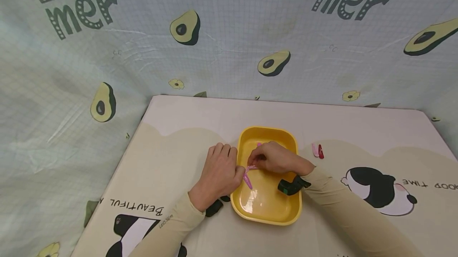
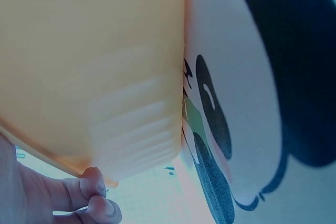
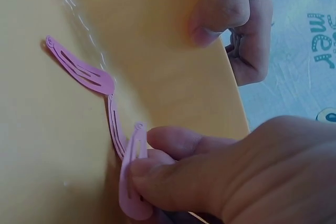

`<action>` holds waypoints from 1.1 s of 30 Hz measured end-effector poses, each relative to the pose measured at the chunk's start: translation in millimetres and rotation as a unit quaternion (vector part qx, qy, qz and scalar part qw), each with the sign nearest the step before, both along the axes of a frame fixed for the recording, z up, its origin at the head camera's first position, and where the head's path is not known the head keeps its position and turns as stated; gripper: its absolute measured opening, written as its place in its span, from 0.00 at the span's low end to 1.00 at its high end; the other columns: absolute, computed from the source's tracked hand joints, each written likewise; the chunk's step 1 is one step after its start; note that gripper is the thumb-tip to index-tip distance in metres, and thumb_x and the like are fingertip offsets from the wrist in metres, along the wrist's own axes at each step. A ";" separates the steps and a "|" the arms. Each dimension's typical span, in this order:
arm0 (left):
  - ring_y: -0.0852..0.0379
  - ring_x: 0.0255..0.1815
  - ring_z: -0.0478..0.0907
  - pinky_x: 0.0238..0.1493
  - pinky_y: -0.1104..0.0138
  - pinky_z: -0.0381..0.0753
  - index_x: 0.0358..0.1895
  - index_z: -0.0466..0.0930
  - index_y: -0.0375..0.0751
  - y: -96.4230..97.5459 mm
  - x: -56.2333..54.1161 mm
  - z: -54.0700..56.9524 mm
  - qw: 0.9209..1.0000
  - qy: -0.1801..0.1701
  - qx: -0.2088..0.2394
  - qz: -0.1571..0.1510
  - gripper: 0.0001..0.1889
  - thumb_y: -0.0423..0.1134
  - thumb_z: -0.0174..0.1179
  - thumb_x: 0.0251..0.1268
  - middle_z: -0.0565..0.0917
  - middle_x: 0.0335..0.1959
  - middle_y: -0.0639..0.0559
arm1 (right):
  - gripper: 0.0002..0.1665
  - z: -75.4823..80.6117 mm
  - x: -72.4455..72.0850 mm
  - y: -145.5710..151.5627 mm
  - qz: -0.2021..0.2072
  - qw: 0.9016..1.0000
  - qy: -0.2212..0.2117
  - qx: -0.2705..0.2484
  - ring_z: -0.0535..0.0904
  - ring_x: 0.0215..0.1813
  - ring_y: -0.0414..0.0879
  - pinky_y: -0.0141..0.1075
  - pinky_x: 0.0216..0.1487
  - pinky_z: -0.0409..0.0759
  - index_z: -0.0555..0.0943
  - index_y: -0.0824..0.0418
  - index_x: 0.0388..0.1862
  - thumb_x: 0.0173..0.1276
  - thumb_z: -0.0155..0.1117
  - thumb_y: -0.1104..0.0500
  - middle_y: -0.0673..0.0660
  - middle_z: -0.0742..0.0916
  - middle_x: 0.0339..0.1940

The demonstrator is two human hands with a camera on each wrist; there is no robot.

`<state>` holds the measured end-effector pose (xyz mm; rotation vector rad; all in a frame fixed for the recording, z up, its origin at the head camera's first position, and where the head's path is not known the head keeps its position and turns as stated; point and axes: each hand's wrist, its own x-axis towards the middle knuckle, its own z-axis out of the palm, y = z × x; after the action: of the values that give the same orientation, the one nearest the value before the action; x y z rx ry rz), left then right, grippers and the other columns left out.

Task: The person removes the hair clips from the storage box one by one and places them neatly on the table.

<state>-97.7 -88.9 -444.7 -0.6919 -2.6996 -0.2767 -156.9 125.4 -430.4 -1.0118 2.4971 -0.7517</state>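
A yellow plastic tray point(image 1: 264, 211) lies lengthwise in front of me. My left hand point(image 1: 220, 171) grips its left rim, thumb over the inner side and fingers outside. In the left wrist view, fingertips point(image 2: 93, 182) curl at the rim. My right hand point(image 1: 273, 157) is inside the tray, pinching a light pink snap hair clip point(image 3: 135, 187) between thumb and fingers. Beside that clip, a second pink hair clip point(image 3: 115, 124) is partly hidden behind it. A darker pink hair clip point(image 3: 81, 69) lies on the tray floor, its wide end meeting the second one.
On the table right of the tray lie a pink hair clip point(image 1: 315, 150) and a red hair clip point(image 1: 321, 152). A small pink piece point(image 1: 259, 144) shows in the tray beyond my right hand. The patterned tablecloth point(image 1: 179, 153) meets an avocado-print curtain point(image 1: 222, 74) behind.
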 end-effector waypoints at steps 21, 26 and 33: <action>0.51 0.33 0.64 0.43 0.59 0.65 0.27 0.68 0.43 0.1 0.3 -0.8 1.000 -0.004 0.000 0.000 0.10 0.41 0.58 0.60 0.69 0.25 0.50 | 0.08 1.4 0.9 2.9 0.020 0.999 0.007 -0.027 0.76 0.40 0.37 0.31 0.48 0.79 0.85 0.57 0.42 0.74 0.61 0.66 0.49 0.86 0.39; 0.51 0.33 0.64 0.43 0.59 0.65 0.27 0.68 0.43 0.1 0.2 -1.0 1.000 0.002 0.000 0.000 0.10 0.40 0.59 0.59 0.69 0.25 0.51 | 0.07 2.8 1.0 2.7 0.001 0.999 -0.011 -0.034 0.76 0.39 0.38 0.30 0.46 0.78 0.83 0.57 0.44 0.74 0.60 0.66 0.49 0.85 0.36; 0.51 0.33 0.65 0.44 0.59 0.66 0.27 0.69 0.43 0.5 0.3 -0.2 1.000 0.000 0.000 0.000 0.10 0.40 0.60 0.59 0.70 0.25 0.50 | 0.06 5.4 -0.1 3.3 -0.018 0.998 -0.043 -0.042 0.77 0.39 0.37 0.30 0.48 0.79 0.82 0.59 0.45 0.74 0.60 0.65 0.49 0.85 0.35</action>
<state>-97.4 -88.4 -444.9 -0.6918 -2.6990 -0.2772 -156.9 128.6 -425.0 -0.9446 2.4349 -0.8990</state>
